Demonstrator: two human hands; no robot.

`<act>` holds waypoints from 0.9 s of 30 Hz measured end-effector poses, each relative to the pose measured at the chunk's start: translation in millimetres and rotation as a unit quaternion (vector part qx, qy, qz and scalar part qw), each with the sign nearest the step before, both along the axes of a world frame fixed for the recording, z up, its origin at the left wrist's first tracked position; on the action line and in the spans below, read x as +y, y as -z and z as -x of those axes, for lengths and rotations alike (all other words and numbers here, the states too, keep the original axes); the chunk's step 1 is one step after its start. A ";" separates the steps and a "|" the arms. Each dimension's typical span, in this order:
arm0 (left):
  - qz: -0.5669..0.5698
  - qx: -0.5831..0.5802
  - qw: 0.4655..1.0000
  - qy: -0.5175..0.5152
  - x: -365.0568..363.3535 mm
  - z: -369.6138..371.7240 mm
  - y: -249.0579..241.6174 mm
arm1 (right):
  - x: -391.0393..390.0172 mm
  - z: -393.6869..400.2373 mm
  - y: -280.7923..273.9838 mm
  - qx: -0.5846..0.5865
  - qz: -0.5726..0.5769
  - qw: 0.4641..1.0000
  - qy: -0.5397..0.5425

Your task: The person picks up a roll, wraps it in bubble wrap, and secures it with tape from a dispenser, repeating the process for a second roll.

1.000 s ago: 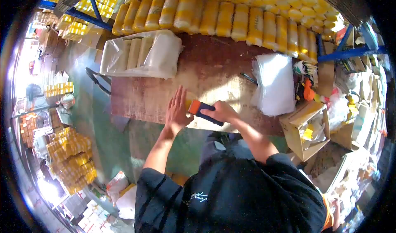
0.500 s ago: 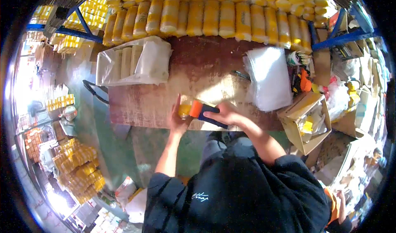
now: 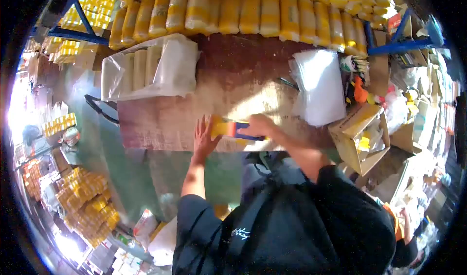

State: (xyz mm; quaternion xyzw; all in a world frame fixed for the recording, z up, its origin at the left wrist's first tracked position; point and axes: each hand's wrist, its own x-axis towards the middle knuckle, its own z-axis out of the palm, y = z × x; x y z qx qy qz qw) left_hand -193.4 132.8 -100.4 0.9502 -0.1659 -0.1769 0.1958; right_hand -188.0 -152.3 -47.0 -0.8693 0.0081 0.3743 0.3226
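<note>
My right hand is wrapped round a dark blue and orange tool, held sideways over the near edge of the table. At the tool's orange end is a yellow, roll-like piece. My left hand has this piece between its thumb and index finger, while the other fingers point up and away. Motion smears the right hand slightly, and its fingers cover part of the tool. Both hands are above the sunlit front part of the brown table.
A plastic bag of pale rolls lies at the table's left. White plastic sheets and a dark pen-like thing are on the right. An opened carton stands at the right corner. Yellow-banded packs line the back.
The tool has turned closer to level, and my right hand has risen slightly. My left hand has shifted a little left, its fingers more spread. The whole view has tilted slightly.
</note>
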 end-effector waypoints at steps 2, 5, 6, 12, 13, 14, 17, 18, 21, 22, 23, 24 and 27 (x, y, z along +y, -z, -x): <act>-0.027 -0.071 0.997 0.024 0.5 2.0 0.3 | -36.7 14.3 -2.6 0.050 0.039 0.997 -0.037; 0.026 0.007 0.996 0.084 -36.5 2.5 -34.9 | -48.4 32.7 5.1 0.092 0.075 0.993 -0.014; 0.031 -0.010 0.989 0.146 -50.1 7.1 -35.9 | -50.2 36.0 5.6 0.095 0.072 0.993 0.004; -0.032 -0.008 0.990 0.134 -81.8 39.0 -9.4 | -101.5 84.6 24.4 0.146 -0.002 0.988 0.045; -0.010 0.003 0.992 0.126 -93.1 49.2 -3.3 | -101.9 90.8 33.5 0.159 -0.001 0.986 0.052; -0.015 -0.133 0.949 0.285 -115.8 51.2 11.9 | -98.1 106.7 42.5 0.012 -0.027 0.996 0.082; 0.004 -0.067 0.964 0.258 -129.6 36.1 6.7 | -124.3 126.8 58.7 0.100 -0.007 0.989 0.111; 0.014 -0.068 0.965 0.251 -128.7 35.5 0.4 | -131.9 130.5 47.8 0.086 -0.024 0.989 0.121; 0.072 -0.074 0.974 0.201 -125.7 21.1 -32.1 | -134.8 120.7 24.1 0.057 0.006 0.995 0.080; 0.114 -0.070 0.977 0.164 -125.0 16.2 -53.1 | -131.8 108.5 -5.5 0.037 -0.060 0.994 0.088; 0.155 -0.068 0.978 0.125 -123.9 9.3 -76.6 | -127.6 93.2 -33.9 0.014 -0.126 0.988 0.093; 0.161 -0.023 0.984 0.079 -116.9 3.8 -104.2 | -119.8 79.6 -45.1 0.028 -0.164 0.982 0.086; 0.181 0.051 0.982 0.025 -101.7 3.7 -145.1 | -96.4 52.9 -87.0 -0.043 -0.235 0.968 0.076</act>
